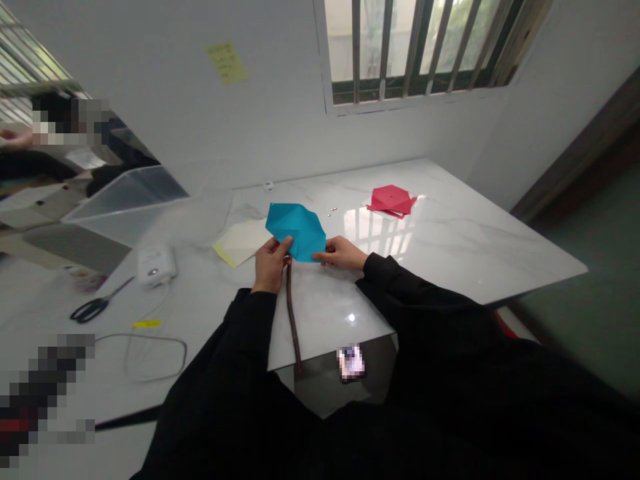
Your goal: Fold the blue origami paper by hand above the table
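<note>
Blue folded origami paper [296, 230], one sheet: left hand [270, 265] and right hand [340, 253] both pinch its lower edges, seemingly steadying it above the white marble tabletop [475, 247].

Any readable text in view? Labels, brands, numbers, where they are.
Nothing readable: the yellow sticky note on the wall has marks too small and blurred to read, the yellow strip on the table and the white box show no legible text, the phone is pixelated, and the blue folded paper shows no print.
</note>
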The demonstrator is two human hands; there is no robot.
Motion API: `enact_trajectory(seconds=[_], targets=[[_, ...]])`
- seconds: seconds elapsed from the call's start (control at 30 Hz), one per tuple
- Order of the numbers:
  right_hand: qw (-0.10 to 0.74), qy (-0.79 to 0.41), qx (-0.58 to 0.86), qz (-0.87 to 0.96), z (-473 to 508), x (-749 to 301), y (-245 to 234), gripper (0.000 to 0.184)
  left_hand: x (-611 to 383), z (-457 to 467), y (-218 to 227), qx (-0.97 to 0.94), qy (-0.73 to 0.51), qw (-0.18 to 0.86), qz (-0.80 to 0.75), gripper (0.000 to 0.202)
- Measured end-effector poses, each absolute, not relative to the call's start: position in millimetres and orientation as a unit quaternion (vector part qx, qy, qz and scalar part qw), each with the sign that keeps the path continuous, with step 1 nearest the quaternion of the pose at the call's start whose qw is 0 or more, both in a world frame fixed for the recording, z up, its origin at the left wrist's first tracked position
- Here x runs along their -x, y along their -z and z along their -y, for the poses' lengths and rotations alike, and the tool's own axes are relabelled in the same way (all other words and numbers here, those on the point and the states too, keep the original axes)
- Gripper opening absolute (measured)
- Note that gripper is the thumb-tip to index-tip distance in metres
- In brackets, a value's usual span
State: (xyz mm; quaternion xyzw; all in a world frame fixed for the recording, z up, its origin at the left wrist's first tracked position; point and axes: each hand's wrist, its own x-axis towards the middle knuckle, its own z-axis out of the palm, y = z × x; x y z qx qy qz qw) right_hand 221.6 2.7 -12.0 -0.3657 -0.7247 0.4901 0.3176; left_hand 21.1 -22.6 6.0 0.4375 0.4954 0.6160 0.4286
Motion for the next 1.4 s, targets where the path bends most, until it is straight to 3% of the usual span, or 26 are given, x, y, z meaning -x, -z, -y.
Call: enact_trajectory(seconds=[1.1,1.23,1.4], targets=[[0.321,-0.506,0.359,0.715,-4,-221,14,0.034,-20,21,-4,-0.446,-0.614,0.418,-0.5,0.049],[0.326,-0.519,0.346,0.71,-3,-221,11,0.041,-20,21,-4,-0.443,-0.616,0.418,-0.5,0.049],[0.341,-0.607,0.346,0.629,0,-224,0,0.068,-20,20,-4,-0.446,-0.618,0.419,-0.494,0.05]])
